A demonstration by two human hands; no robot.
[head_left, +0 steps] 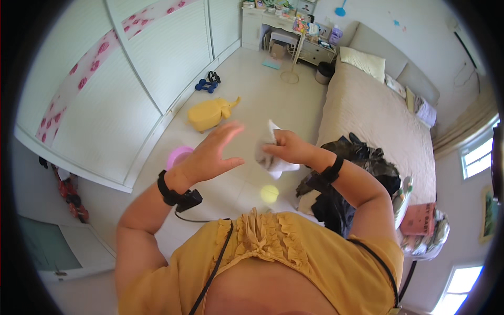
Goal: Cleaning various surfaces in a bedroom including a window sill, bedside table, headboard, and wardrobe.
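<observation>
My right hand (286, 146) is closed round a crumpled white cloth (272, 161), holding it up in front of my chest. The cloth hangs below the fist, with a pointed corner sticking up above; its lower part looks greyish and slightly blurred. To the left of it, my left hand (210, 149) is raised with nothing in it, fingers stretched out and thumb apart. Its fingertips are a little smeared by motion. A gap lies between this hand and the cloth. Both wrists wear black straps, the left with a small box.
Dark clothes (362, 163) are heaped on the near left edge of the bed (378, 105). On the floor are a pink basin (179, 156), a yellow elephant-shaped stool (207, 114), blue dumbbells (206, 85) and a yellow-green round thing (270, 194). A white wardrobe (100, 100) lines the left side.
</observation>
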